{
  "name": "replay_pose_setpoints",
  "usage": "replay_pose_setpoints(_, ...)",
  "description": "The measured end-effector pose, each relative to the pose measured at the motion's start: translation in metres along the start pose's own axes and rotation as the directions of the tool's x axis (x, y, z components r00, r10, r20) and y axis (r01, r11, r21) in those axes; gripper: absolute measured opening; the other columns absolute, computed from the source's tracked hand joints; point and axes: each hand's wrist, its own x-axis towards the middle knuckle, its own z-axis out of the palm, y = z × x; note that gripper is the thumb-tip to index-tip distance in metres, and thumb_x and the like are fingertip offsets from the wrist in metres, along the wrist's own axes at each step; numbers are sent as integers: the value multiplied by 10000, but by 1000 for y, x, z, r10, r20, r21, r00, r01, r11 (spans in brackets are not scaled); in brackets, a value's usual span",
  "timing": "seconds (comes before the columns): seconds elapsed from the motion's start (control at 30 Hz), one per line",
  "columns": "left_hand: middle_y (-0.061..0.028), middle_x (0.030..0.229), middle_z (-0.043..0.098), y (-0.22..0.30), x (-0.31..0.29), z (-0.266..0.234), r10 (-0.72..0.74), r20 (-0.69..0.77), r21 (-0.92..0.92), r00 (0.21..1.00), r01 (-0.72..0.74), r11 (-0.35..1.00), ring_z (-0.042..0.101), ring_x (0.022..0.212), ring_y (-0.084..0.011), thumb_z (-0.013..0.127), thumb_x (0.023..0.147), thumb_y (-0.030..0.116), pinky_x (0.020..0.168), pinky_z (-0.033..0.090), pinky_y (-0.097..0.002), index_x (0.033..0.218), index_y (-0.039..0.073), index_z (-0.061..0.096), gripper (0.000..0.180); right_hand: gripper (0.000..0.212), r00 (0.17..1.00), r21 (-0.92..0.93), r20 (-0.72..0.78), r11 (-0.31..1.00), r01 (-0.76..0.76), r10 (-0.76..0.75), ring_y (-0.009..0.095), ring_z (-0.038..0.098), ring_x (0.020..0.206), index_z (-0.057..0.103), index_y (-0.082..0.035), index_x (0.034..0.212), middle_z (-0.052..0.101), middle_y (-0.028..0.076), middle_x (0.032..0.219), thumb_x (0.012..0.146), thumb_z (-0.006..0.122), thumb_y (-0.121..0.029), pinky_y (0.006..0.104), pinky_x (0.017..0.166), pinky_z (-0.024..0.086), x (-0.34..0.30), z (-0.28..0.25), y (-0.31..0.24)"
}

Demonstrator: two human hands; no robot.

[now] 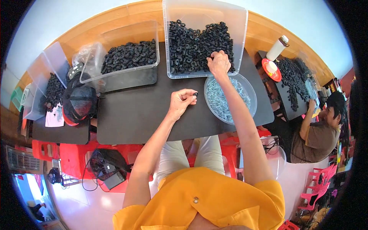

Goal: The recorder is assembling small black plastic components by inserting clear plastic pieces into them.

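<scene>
My left hand [181,102] is above the dark table [130,115], closed in a pinch. Between its thumb and fingertips sits a small black ring-shaped part [195,94]. My right hand [219,62] reaches into a tall clear plastic bin [207,11] full of small black parts [191,46]. Its fingers are bent down onto the heap, and the fingertips are partly hidden, so whether they grip a part does not show. Under my right forearm stands a round clear tub [207,100] holding many small clear bluish pieces [226,97].
Left of the tall bin, another clear bin [157,50] holds black parts. A black cap [78,97] lies at the far left. A co-worker [316,134] sits at a table on the right with a black heap [293,80], a white bottle [276,48] and a red plate [269,73].
</scene>
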Motion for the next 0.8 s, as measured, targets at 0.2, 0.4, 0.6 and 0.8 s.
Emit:
replay_pose_setpoints(0.2, -33, 768, 620, 1, 2, 0, 15, 13, 8, 1000, -15, 1000, 589, 666, -76, 607, 805, 9, 609, 525, -222, 953, -6, 630, 150, 88, 996, -54, -6, 995, 85, -85, 281, 526, 897, 631, -80, 763, 541, 88, 914, 692, 637, -130, 412, 684, 485, 8, 7, 2)
replay_pose_setpoints(0.4, -36, 776, 614, 2, 2, -1, 11, 23, 12, 1000, -11, 1000, 586, 662, -77, 608, 807, 16, 607, 526, -224, 954, -7, 629, 150, 97, 980, -195, 28, 961, 197, -195, 285, 539, 867, 616, -71, 751, 554, 102, 857, 679, 651, -126, 399, 685, 489, 11, 10, 2)
replay_pose_setpoints(0.6, -39, 789, 610, 1, 1, -1, 3, 13, 10, 1000, -3, 1000, 587, 659, -85, 613, 807, 26, 597, 523, -223, 954, -3, 630, 151, 82, 930, -242, -35, 906, 348, -366, 291, 539, 823, 587, -38, 778, 553, 113, 831, 714, 601, -88, 391, 687, 488, 10, 14, 7)
replay_pose_setpoints(0.8, -40, 799, 608, 2, 1, 0, 2, 12, -4, 1000, -2, 1000, 588, 655, -88, 613, 809, 30, 590, 521, -218, 953, -1, 631, 149, 67, 942, -6, -121, 949, 315, -313, 273, 593, 716, 564, -12, 830, 602, 130, 742, 790, 540, -61, 340, 652, 505, 15, 2, 20)
